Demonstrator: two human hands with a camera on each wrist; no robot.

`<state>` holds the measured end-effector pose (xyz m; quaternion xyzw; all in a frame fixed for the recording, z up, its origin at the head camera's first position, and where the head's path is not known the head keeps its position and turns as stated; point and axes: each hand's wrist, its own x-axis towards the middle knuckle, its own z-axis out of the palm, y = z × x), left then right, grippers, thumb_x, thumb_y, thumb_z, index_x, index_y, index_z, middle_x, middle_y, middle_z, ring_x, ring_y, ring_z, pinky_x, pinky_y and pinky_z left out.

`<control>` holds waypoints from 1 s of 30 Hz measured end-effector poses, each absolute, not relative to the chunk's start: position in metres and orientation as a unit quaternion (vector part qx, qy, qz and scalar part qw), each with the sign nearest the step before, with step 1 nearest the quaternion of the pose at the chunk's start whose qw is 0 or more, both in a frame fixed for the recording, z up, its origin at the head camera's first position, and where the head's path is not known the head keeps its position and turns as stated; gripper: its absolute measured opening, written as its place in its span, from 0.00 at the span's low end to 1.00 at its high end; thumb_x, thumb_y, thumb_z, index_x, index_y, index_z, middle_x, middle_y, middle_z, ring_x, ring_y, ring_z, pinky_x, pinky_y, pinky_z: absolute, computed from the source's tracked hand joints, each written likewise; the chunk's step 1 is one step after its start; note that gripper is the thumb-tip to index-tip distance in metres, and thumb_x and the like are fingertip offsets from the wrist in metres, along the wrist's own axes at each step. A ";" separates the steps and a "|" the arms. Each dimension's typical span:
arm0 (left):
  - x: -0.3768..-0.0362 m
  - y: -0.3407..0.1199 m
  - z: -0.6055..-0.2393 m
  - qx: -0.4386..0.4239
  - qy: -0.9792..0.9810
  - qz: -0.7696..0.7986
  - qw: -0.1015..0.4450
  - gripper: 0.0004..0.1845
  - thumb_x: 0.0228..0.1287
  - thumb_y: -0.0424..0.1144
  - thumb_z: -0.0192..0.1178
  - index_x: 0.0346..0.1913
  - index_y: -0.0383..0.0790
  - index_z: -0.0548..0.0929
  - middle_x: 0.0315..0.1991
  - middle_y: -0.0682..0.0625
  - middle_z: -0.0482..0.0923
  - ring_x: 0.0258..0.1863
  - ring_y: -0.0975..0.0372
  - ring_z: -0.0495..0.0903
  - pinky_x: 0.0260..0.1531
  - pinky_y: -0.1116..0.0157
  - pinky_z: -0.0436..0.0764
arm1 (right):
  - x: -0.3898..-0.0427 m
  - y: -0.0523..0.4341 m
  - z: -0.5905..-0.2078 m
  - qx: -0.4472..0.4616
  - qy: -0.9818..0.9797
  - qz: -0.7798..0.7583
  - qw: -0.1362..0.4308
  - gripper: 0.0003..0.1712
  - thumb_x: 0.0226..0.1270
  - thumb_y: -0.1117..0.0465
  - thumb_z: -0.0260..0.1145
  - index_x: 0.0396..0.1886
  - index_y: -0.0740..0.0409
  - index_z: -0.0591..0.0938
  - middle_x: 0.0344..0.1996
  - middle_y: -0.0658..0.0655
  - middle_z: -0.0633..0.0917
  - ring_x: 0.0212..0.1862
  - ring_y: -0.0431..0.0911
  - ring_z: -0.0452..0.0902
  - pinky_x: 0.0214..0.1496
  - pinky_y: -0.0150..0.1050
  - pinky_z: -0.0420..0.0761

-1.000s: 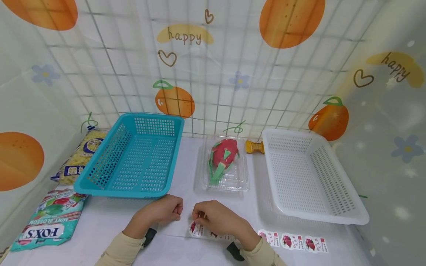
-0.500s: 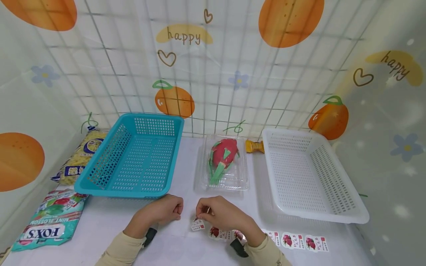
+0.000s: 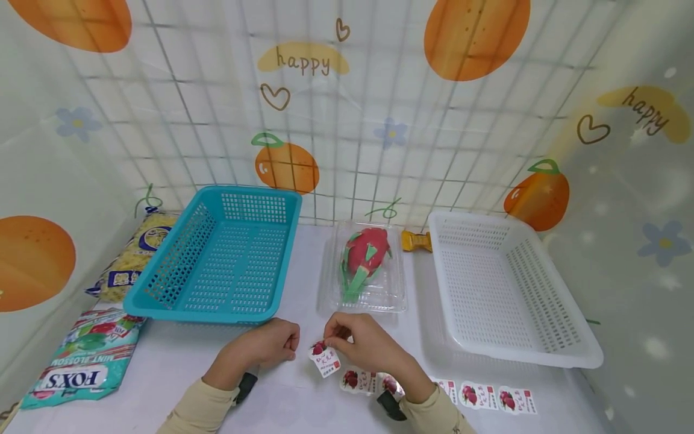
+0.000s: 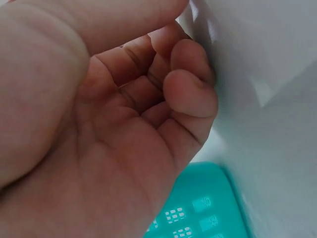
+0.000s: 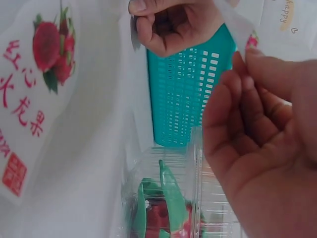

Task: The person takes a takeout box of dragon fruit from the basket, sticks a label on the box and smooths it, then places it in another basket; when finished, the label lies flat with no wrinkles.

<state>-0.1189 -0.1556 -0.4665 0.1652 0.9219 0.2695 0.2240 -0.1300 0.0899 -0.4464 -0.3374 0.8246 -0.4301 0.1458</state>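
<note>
My right hand (image 3: 362, 345) pinches a sticker (image 3: 324, 359), lifted just in front of the dragon-fruit box (image 3: 364, 266). My left hand (image 3: 271, 343), curled and holding nothing, rests left of the sticker.

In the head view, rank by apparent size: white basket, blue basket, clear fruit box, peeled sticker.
1. White basket and blue basket: look alike, no ranking.
2. Clear fruit box.
3. Sticker, pinched by the right hand.

The left hand (image 4: 99, 129) fills most of the frame, fingers (image 4: 190, 96) curled over an empty palm (white surface behind), teal basket (image 4: 203, 208) at bottom.
</note>
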 end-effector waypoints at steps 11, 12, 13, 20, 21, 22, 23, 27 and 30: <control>-0.118 -0.154 -0.463 0.172 0.924 0.263 0.219 0.13 0.63 0.30 0.70 0.27 0.44 0.76 0.21 0.55 0.69 0.24 0.64 0.69 0.24 0.69 0.65 | -0.130 0.091 -0.443 -0.308 0.836 -0.445 0.096 0.03 0.71 0.59 0.69 0.37 0.51 0.84 0.32 0.44 0.86 0.35 0.32 0.79 0.43 0.32 0.83; -0.118 -0.154 -0.463 0.174 0.924 0.264 0.216 0.12 0.63 0.30 0.69 0.27 0.44 0.76 0.21 0.55 0.69 0.25 0.63 0.69 0.25 0.69 0.65 | -0.130 0.091 -0.443 -0.305 0.837 -0.445 0.092 0.03 0.71 0.59 0.69 0.38 0.52 0.84 0.32 0.44 0.86 0.35 0.32 0.79 0.43 0.32 0.83; -0.118 -0.154 -0.462 0.177 0.924 0.264 0.211 0.12 0.63 0.30 0.69 0.28 0.43 0.76 0.21 0.55 0.69 0.25 0.63 0.69 0.25 0.69 0.66 | -0.130 0.091 -0.443 -0.300 0.839 -0.446 0.089 0.03 0.70 0.59 0.70 0.38 0.52 0.84 0.31 0.44 0.86 0.35 0.32 0.79 0.43 0.32 0.84; -0.120 -0.149 -0.459 0.216 0.916 0.290 0.173 0.10 0.65 0.32 0.68 0.30 0.45 0.77 0.24 0.57 0.71 0.26 0.66 0.70 0.26 0.70 0.69 | -0.131 0.092 -0.444 -0.282 0.847 -0.448 0.054 0.04 0.69 0.60 0.71 0.36 0.51 0.82 0.31 0.45 0.86 0.34 0.33 0.79 0.42 0.31 0.82; -0.120 -0.148 -0.459 0.225 0.913 0.299 0.163 0.09 0.65 0.32 0.67 0.31 0.45 0.78 0.24 0.57 0.71 0.26 0.67 0.69 0.27 0.70 0.70 | -0.131 0.092 -0.444 -0.278 0.847 -0.449 0.050 0.04 0.69 0.60 0.71 0.36 0.51 0.82 0.31 0.45 0.86 0.34 0.33 0.79 0.42 0.31 0.82; -0.121 -0.146 -0.458 0.234 0.910 0.307 0.151 0.08 0.67 0.32 0.66 0.32 0.45 0.79 0.25 0.58 0.71 0.26 0.68 0.70 0.27 0.71 0.71 | -0.131 0.093 -0.444 -0.273 0.848 -0.452 0.047 0.04 0.69 0.60 0.71 0.36 0.50 0.82 0.31 0.45 0.86 0.34 0.33 0.79 0.41 0.30 0.81; -0.122 -0.144 -0.457 0.238 0.909 0.312 0.141 0.07 0.68 0.33 0.65 0.33 0.45 0.79 0.25 0.58 0.72 0.27 0.68 0.70 0.27 0.71 0.71 | -0.131 0.093 -0.444 -0.269 0.849 -0.454 0.043 0.04 0.69 0.60 0.71 0.35 0.50 0.82 0.31 0.45 0.86 0.34 0.33 0.79 0.41 0.30 0.81; -0.123 -0.137 -0.451 0.242 0.906 0.330 0.111 0.05 0.74 0.35 0.59 0.36 0.43 0.80 0.26 0.58 0.71 0.27 0.68 0.70 0.28 0.71 0.72 | -0.132 0.093 -0.442 -0.251 0.850 -0.462 0.037 0.04 0.69 0.60 0.71 0.36 0.50 0.82 0.31 0.45 0.86 0.34 0.34 0.79 0.38 0.29 0.79; -0.120 -0.132 -0.444 0.235 0.903 0.347 0.095 0.06 0.76 0.34 0.55 0.38 0.43 0.79 0.26 0.57 0.70 0.28 0.67 0.70 0.28 0.70 0.71 | -0.132 0.093 -0.442 -0.245 0.852 -0.462 0.029 0.04 0.69 0.59 0.71 0.36 0.50 0.82 0.31 0.44 0.86 0.33 0.34 0.79 0.36 0.29 0.79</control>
